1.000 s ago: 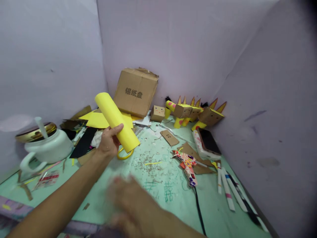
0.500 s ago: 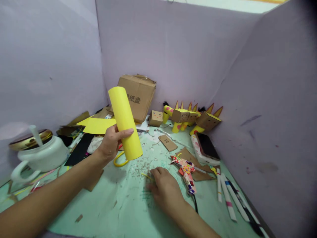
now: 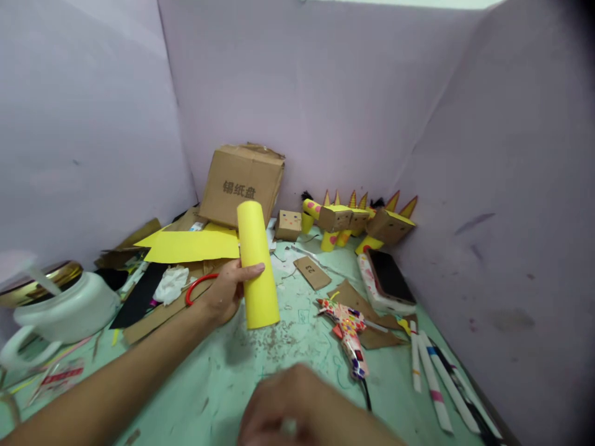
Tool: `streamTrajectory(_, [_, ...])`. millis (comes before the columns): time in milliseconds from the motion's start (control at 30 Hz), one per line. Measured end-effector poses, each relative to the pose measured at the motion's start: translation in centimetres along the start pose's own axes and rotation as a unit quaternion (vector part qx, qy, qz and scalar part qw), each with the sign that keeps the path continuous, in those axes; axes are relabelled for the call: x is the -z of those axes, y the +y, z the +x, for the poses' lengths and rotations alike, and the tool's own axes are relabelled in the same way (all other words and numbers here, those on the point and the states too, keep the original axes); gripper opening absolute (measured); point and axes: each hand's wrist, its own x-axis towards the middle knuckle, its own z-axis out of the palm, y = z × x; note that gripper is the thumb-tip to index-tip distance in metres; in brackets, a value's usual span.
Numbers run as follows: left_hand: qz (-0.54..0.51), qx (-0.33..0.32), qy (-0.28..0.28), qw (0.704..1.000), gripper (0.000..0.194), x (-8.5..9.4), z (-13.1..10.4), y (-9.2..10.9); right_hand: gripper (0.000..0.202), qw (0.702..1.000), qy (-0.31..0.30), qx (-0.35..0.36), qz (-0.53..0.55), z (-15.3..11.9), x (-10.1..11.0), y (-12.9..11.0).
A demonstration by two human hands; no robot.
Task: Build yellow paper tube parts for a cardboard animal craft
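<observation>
A yellow paper tube (image 3: pixel 259 272) stands nearly upright in my left hand (image 3: pixel 227 288), with the thumb across its front and the other fingers behind it. The tube's lower end is over the green table, and I cannot tell whether it touches. My right hand (image 3: pixel 288 402) is low in the view near the front edge, smeared by motion. Its fingers point down and are partly cut off, so what they hold, if anything, does not show. Red-handled scissors (image 3: pixel 198 285) lie behind my left wrist, partly covered. Small crumbs (image 3: pixel 279 337) are scattered beneath the tube.
Right of centre lies a patterned glue gun (image 3: pixel 348 331) on cardboard scraps. Markers (image 3: pixel 432 378) and a phone (image 3: pixel 389 272) line the right side. Yellow-and-cardboard animal figures (image 3: pixel 344 220), a small box (image 3: pixel 288 224) and a large carton (image 3: pixel 242 186) stand behind. A white pot (image 3: pixel 69 310) is left.
My left hand has brought the tube lower and to the right, more upright. My right hand has drawn back toward me. The short yellow strip by its fingers no longer shows on the table.
</observation>
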Motion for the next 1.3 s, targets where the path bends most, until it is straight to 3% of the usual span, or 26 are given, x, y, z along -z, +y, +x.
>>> streamTrajectory(33, [-0.011, 0.018, 0.000, 1.000, 0.025, -0.1, -0.1, -0.7, 0.022, 0.998, 0.057, -0.035, 0.001, -0.7, 1.1, 0.7])
streamTrajectory(67, [-0.023, 0.038, -0.001, 0.999, 0.024, -0.2, -0.2, -1.6, 0.018, 0.977, 0.190, -0.095, 0.003, -1.3, 2.1, 1.5])
streamTrajectory(100, [-0.033, 0.059, -0.003, 0.998, 0.024, -0.3, -0.3, -2.5, 0.027, 0.953, 0.275, -0.123, -0.015, -1.8, 2.9, 2.4])
streamTrajectory(167, [-0.052, 0.103, -0.013, 0.993, 0.024, -0.6, -0.6, -4.2, 0.065, 0.933, 0.326, -0.137, -0.070, -2.4, 3.7, 4.3])
streamTrajectory(233, [-0.064, 0.143, -0.027, 0.987, 0.027, -0.8, -0.7, -5.7, 0.091, 0.934, 0.317, -0.113, -0.121, -2.4, 3.5, 5.7])
streamTrajectory(333, [-0.073, 0.169, -0.031, 0.982, 0.028, -1.1, -0.8, -7.1, 0.102, 0.927, 0.306, -0.097, -0.193, -2.0, 2.3, 6.6])
streamTrajectory(700, [-0.034, 0.112, -0.038, 0.992, 0.030, -1.2, -1.7, -8.1, 0.102, 0.912, 0.295, -0.109, -0.266, -1.8, 1.2, 5.7])
streamTrajectory(1067, [0.015, 0.075, -0.081, 0.994, 0.035, -1.1, -1.8, -8.4, 0.105, 0.915, 0.238, -0.158, -0.285, -1.6, 0.1, 6.3])
streamTrajectory(1300, [0.014, 0.072, -0.076, 0.994, 0.035, -1.1, -2.0, -8.4, 0.084, 0.901, 0.220, -0.133, -0.350, -1.5, 0.3, 5.9])
